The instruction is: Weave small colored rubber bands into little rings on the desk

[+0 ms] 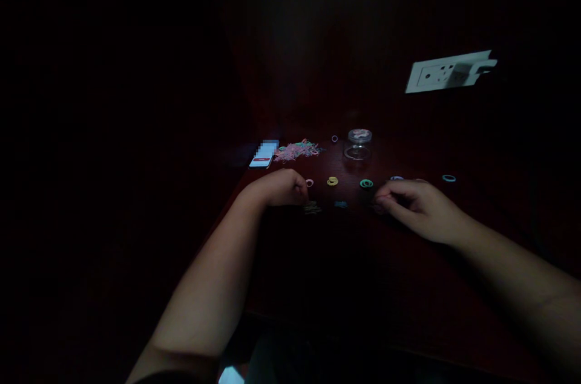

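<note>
Small coloured elastic bands lie on a dark reddish table. My left hand [288, 187] rests closed beside a pink band [309, 182]; its curled fingers hide whatever may be in them. My right hand [415, 205] pinches a thin pink-red elastic band [385, 196] between thumb and fingertips, above a dim purplish cluster. Between the hands are yellow bands [333, 181] and green bands [366, 183]. Nearer me lie a dull yellowish bunch [311, 208] and a blue bunch [340, 204]. A violet band [396, 178] shows just behind my right hand, and a light blue band [449, 178] lies farther right.
A tangled heap of mixed bands [298, 150] lies at the back left beside a lit phone [264, 154]. Behind the rows stands a clear lidded jar [357, 146], with a lone pale band [334, 138] near it. A wall socket [447, 72] is at upper right.
</note>
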A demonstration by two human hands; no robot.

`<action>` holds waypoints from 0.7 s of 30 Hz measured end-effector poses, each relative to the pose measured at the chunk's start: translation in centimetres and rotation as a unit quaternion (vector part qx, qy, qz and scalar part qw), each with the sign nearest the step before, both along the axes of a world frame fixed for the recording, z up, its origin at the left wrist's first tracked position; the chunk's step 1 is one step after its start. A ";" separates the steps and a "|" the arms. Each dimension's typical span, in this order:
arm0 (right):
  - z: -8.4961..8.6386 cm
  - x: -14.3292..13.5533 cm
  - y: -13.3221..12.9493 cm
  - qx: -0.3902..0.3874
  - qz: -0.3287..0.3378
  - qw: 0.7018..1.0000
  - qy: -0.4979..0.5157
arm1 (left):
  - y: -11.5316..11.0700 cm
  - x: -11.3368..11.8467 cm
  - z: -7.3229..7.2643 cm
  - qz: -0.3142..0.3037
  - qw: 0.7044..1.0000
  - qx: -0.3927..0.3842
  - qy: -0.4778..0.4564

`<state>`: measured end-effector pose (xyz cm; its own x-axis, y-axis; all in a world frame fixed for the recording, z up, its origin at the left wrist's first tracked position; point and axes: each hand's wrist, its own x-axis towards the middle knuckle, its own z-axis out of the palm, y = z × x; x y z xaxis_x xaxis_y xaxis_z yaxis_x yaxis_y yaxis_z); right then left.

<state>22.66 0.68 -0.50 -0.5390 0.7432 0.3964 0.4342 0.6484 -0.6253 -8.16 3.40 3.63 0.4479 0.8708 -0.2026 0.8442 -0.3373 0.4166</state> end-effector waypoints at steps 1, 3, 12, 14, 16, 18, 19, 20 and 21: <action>0.0 0.0 0.0 0.000 0.000 1.000 0.001 | -0.1 0.0 0.1 0.002 1.000 -0.004 0.003; 0.0 0.0 0.0 0.000 0.000 1.000 0.003 | -0.1 -0.1 0.1 0.007 1.000 -0.011 0.012; 0.0 0.0 0.0 0.009 0.005 1.000 -0.005 | 0.0 -0.1 -0.3 0.004 0.999 -0.026 0.021; 0.1 0.0 -0.1 0.009 0.006 1.000 -0.004 | 0.0 -0.1 -0.3 0.003 1.000 -0.024 0.020; 0.1 -0.1 -0.1 0.007 0.005 1.000 -0.002 | 0.0 -0.1 -0.4 -0.001 1.000 -0.023 0.019; 0.2 -0.1 -0.1 0.009 0.003 1.000 -0.002 | -0.1 -0.1 -0.3 -0.005 0.999 -0.025 0.019; 0.2 -0.1 -0.1 0.012 0.001 1.000 -0.002 | -0.1 -0.1 -0.2 -0.006 0.999 -0.024 0.022; 0.2 -0.1 -0.1 0.014 0.001 1.000 -0.002 | -0.2 0.0 -0.2 -0.006 0.999 -0.023 0.024; 0.2 -0.2 -0.1 0.016 0.002 1.000 -0.003 | -0.3 0.0 -0.1 -0.005 0.999 -0.021 0.027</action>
